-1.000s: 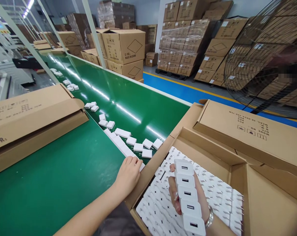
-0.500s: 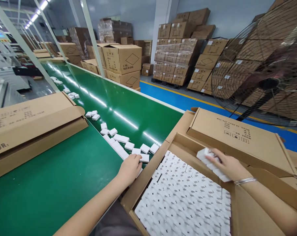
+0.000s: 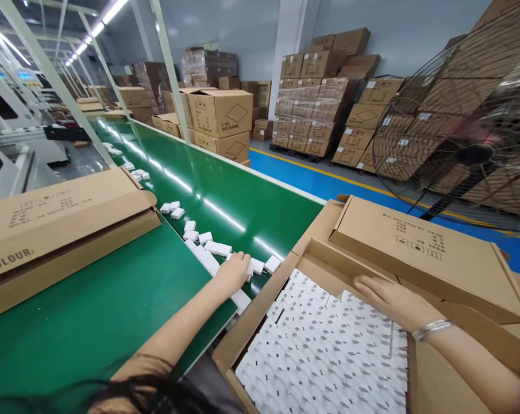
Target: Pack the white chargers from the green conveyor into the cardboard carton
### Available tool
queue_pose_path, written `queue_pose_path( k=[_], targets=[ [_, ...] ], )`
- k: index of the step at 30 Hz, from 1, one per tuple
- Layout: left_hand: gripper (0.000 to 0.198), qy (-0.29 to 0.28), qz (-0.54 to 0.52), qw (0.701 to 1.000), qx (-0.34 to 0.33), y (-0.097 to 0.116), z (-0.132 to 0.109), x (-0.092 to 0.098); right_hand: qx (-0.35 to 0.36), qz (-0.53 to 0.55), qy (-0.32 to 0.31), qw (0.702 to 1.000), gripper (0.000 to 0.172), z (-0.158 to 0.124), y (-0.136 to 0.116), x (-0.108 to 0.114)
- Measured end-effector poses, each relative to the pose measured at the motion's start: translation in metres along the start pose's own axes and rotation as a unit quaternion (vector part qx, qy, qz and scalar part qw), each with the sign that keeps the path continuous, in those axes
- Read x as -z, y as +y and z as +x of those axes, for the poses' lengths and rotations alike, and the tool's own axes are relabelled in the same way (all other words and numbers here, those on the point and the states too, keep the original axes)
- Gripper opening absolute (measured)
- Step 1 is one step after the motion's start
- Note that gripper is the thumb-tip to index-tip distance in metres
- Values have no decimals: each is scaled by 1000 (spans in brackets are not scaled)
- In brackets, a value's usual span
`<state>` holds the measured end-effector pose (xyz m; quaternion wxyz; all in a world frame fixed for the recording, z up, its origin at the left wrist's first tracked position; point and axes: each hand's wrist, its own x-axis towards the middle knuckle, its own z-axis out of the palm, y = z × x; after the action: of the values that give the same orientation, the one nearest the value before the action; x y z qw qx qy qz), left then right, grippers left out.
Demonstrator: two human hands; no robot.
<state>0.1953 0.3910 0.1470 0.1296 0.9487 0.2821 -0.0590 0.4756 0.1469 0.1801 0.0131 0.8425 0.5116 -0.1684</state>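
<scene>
A: Under the right hand (image 3: 391, 302), what lies there?

B: A packed layer of white chargers (image 3: 324, 351) in the open carton (image 3: 260, 322), prongs up. The fingers rest flat, close together, on the far row beside the carton's back wall. They pinch nothing that can be seen.

A: And the left hand (image 3: 232, 273)?

B: It sits on the green conveyor belt (image 3: 113, 310). The fingers curl forward over a row of loose chargers (image 3: 214, 253) lined up along the belt; whether they grip one I cannot tell, since the fingertips are hidden. More loose units lie just past the fingertips, with one just to their right beside the carton wall.

A: Handling properties?

B: Judged from appearance: each unit is a small, stiff plastic block, light, with smooth and probably slippery faces. The metal prongs are the weak point. Take hold across the two broad flat sides, not by the prongs. Rows pressed end to end can probably be lifted together if squeezed from both ends.

A: Anything nearby?

B: A closed flat carton (image 3: 65, 224) lies left of the left hand; a standing fan (image 3: 466, 132) stands beyond the right.
</scene>
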Motion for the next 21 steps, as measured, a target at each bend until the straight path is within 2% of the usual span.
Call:
queue_pose_path(
  k=[2, 5, 8, 11, 14, 17, 19, 21],
  targets=[
    [27, -8, -3, 1000, -4, -7, 3, -2, 23, -7, 20, 1000, 45, 19, -26, 14],
    [34, -11, -6, 1000, -11, -6, 8, -9, 82, -28, 13, 996, 35, 56, -82, 18],
    [36, -1, -8, 1000, -25, 2, 9, -13, 130, -54, -15, 990, 33, 93, -141, 7],
    [34, 6, -15, 999, -47, 8, -1, -3, 137, -87, -51, 985, 33, 122, -176, -7],
    [28, 22, -31, 998, -55, 1, -24, 25, 123, -110, -78, 983, 30, 138, -180, -13],
    [21, 33, -55, 997, -31, -16, -63, 66, 110, -118, -69, 984, 32, 146, -168, -10],
    [17, -27, -60, 997, 30, -27, -91, 91, 108, -116, -57, 986, 33, 147, -162, -9],
    [24, -107, -11, 991, 83, -33, -111, 107, 121, -111, -53, 985, 34, 143, -163, -12]
  ],
)
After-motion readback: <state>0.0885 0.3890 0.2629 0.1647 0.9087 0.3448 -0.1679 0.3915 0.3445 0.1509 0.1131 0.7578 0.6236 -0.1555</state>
